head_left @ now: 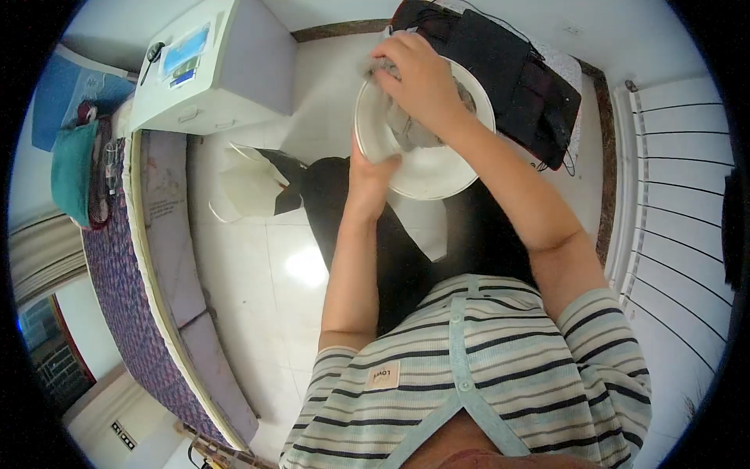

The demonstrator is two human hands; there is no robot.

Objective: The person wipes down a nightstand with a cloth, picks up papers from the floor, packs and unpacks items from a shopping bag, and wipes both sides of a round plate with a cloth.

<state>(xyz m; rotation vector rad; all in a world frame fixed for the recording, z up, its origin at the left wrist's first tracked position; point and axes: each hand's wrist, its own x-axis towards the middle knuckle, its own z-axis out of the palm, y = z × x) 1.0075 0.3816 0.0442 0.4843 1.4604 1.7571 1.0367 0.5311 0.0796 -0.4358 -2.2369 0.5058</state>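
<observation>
A white round basin (432, 181) sits above my lap, tilted toward me. My left hand (372, 173) grips its left rim, the thumb over the edge and the other fingers hidden underneath. My right hand (422, 76) is at the far side of the basin, fingers closed on a bunched grey cloth (383, 69) at the rim. More grey fabric (412, 134) lies inside the basin below my right hand. Whether the two grey parts are one piece, I cannot tell, since my right hand and forearm hide part of it.
Ahead to the right, black items with cables (500, 66) lie on a low surface. A white cabinet (250, 70) stands front left, near a white and black bag (250, 184) on the tiled floor. A bed (129, 289) runs along the left; a barred white panel (672, 203) is right.
</observation>
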